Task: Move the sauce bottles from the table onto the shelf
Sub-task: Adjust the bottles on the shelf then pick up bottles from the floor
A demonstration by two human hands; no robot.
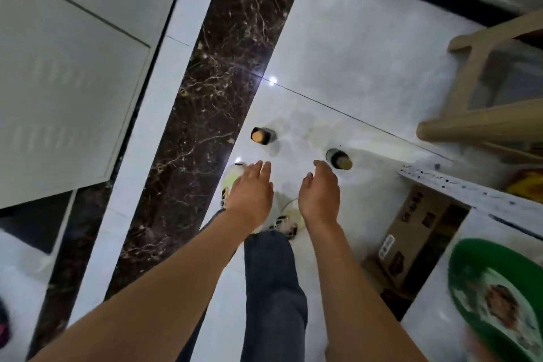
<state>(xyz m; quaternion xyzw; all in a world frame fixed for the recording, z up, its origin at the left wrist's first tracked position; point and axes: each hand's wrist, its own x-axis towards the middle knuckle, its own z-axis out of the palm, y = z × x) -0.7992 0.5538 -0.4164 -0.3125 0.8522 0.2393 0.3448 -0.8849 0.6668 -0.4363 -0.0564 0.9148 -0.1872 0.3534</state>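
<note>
Two dark sauce bottles with tan caps stand upright on the white floor tiles, seen from above. The left bottle [261, 136] is just beyond my left hand [251, 194]. The right bottle [340, 159] is right at the fingertips of my right hand [320, 194]. Both hands reach downward with relaxed fingers and hold nothing. Neither hand touches a bottle. No shelf is clearly in view.
A white cabinet door [67, 67] fills the left side. A dark marble strip [205, 103] runs across the floor. A wooden stool [484, 97] stands at the right. A cardboard box [417, 235] sits under a white table edge [470, 188]. A green-rimmed plate [487, 303] lies at the lower right.
</note>
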